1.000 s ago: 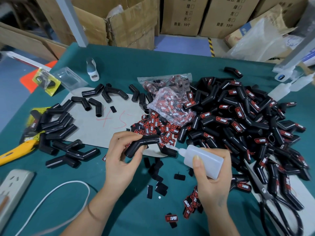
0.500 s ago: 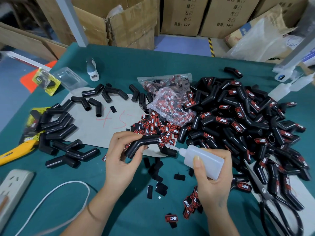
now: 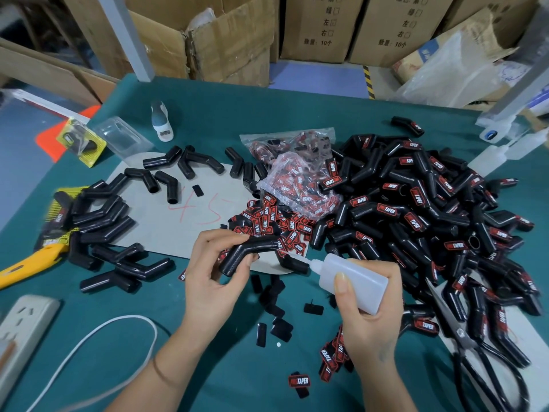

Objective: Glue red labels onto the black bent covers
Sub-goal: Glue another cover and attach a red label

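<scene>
Black bent cover held up just above the table's near middle, clamped in the left hand. Glue bottle gripped in the right hand, nozzle aimed at the cover's right end. Loose red labels heaped just beyond. Far right: big pile of labelled covers, done. Left: unlabelled covers waiting, a smaller share.
</scene>
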`<move>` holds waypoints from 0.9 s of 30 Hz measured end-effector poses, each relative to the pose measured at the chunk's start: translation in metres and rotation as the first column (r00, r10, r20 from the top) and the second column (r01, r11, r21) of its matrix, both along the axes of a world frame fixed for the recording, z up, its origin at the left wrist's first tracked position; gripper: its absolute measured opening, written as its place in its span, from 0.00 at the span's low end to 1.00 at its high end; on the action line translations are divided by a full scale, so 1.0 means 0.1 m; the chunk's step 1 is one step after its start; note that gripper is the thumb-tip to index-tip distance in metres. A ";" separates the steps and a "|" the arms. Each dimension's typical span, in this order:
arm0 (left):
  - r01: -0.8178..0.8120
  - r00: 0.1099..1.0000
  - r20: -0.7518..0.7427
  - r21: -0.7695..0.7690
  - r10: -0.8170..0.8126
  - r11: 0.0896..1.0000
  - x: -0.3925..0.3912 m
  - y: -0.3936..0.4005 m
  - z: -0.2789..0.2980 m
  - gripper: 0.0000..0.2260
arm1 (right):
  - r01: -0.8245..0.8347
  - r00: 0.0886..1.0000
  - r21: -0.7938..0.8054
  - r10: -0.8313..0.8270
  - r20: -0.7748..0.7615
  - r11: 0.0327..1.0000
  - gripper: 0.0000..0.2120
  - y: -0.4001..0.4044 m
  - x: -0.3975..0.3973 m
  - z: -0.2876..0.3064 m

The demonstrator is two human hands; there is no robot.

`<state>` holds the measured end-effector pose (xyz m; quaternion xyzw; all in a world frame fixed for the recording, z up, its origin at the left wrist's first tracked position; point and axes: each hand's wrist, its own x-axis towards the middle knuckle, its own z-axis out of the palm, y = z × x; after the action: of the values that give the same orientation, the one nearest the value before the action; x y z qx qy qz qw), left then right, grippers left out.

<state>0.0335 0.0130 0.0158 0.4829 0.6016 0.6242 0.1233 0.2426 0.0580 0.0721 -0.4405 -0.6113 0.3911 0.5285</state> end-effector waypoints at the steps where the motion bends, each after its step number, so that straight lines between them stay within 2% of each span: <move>1: 0.006 1.000 0.013 0.000 -0.006 1.000 0.00 0.00 0.00 0.16 | 0.001 1.000 0.001 -0.001 -0.003 1.000 0.12 0.00 0.00 0.00; 27: -0.027 0.999 0.031 -0.051 0.028 0.998 0.03 -0.01 0.04 0.16 | -0.005 1.000 0.005 0.005 0.009 1.000 0.11 0.00 0.01 -0.03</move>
<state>0.0364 0.0116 0.0202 0.4614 0.6217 0.6180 0.1365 0.2437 0.0579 0.0691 -0.4393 -0.6159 0.3888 0.5257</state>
